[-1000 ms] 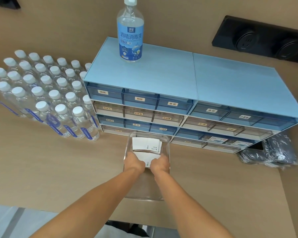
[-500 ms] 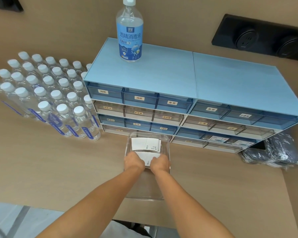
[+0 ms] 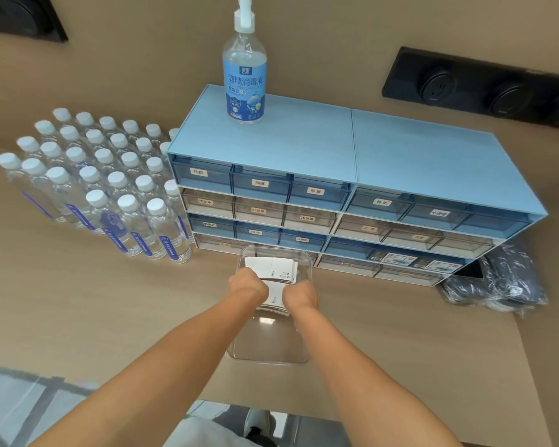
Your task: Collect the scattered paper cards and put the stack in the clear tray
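Note:
A clear plastic tray point(image 3: 271, 354) stands on the tan table just in front of the blue drawer cabinet. White paper cards point(image 3: 273, 269) lie in its far half, and another white stack point(image 3: 275, 296) sits between my hands. My left hand point(image 3: 247, 285) and my right hand point(image 3: 300, 296) are both inside the tray, fingers curled onto the sides of that stack. My fingertips are hidden behind the backs of my hands.
A blue drawer cabinet point(image 3: 352, 175) with labelled drawers stands behind the tray, a disinfectant spray bottle point(image 3: 244, 79) on top. Several water bottles point(image 3: 104, 185) crowd the left. A dark plastic-wrapped bundle point(image 3: 497, 285) lies at the right. The table's near edge point(image 3: 271, 404) is close.
Both hands stay in the tray on the cards and have shifted only slightly. My head has tilted a little, so the scene sits lower in view.

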`<state>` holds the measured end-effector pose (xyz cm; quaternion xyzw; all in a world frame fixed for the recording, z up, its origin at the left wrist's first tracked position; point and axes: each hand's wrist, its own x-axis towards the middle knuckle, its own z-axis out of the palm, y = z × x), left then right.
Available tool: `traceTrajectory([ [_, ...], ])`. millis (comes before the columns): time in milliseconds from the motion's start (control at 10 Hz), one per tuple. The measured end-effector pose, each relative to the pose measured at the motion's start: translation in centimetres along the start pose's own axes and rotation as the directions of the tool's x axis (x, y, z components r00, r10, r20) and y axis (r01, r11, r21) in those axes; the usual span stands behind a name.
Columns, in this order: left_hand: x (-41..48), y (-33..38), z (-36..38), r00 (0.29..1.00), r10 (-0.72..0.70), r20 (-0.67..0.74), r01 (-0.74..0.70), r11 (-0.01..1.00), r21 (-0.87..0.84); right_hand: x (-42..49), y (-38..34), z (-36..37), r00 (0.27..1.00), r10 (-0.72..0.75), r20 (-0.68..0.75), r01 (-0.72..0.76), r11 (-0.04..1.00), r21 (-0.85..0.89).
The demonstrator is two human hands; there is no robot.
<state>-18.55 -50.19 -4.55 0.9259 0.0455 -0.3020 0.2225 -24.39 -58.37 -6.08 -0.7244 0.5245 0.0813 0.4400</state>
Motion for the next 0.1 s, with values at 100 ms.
traceTrajectory([
  [100,-0.97,-0.15,-1.59,0.999,0.048,0.003,-0.048,0.999,0.003,-1.49,-1.02,-0.88,0.999,-0.011,-0.040,0.010,1.000,-0.013],
])
